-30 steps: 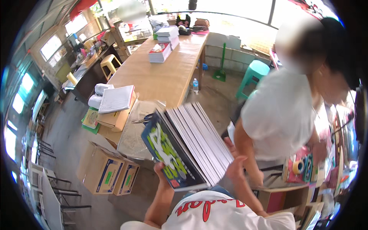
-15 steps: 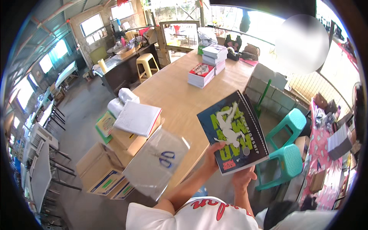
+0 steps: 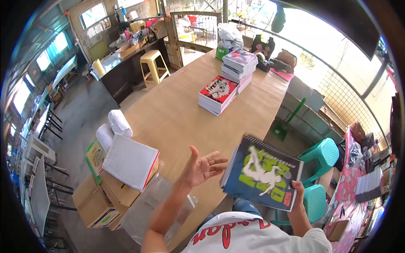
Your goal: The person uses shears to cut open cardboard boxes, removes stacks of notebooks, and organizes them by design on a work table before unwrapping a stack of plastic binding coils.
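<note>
My right hand grips a small stack of spiral notebooks by its right edge. The top cover is dark blue with a white figure and lime-green lettering, and the black coil runs along the upper side. The stack is held above the near right edge of the table. To its left, my left hand is raised, palm up with fingers spread, holding nothing and apart from the notebooks. Below my left forearm lies a clear plastic sheet, partly covered by the arm.
An open white notebook lies on cardboard boxes at the table's left. Red-covered notebooks and another notebook stack stand farther along the table. Teal stools and a green dustpan are at right.
My left hand has let go of the notebooks and opened beside them. The stack has turned, its coil now along the top, with my right hand on its right edge. The blue-handled scissors no longer show.
</note>
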`<action>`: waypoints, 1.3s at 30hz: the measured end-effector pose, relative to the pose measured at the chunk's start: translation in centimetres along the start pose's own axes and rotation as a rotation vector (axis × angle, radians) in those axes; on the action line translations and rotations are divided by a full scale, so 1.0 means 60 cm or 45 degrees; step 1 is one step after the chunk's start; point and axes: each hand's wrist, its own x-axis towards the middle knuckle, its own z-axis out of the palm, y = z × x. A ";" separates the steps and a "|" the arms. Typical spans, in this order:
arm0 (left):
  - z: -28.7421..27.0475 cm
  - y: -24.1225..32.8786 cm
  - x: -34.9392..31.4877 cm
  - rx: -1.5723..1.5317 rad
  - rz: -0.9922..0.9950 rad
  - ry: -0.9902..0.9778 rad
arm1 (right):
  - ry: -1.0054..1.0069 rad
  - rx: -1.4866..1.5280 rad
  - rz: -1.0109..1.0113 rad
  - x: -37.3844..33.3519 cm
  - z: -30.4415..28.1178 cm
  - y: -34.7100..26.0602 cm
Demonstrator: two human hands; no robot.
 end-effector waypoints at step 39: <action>-0.203 0.304 0.565 0.576 0.774 1.214 | -1.244 -2.261 -0.275 1.211 0.352 -0.167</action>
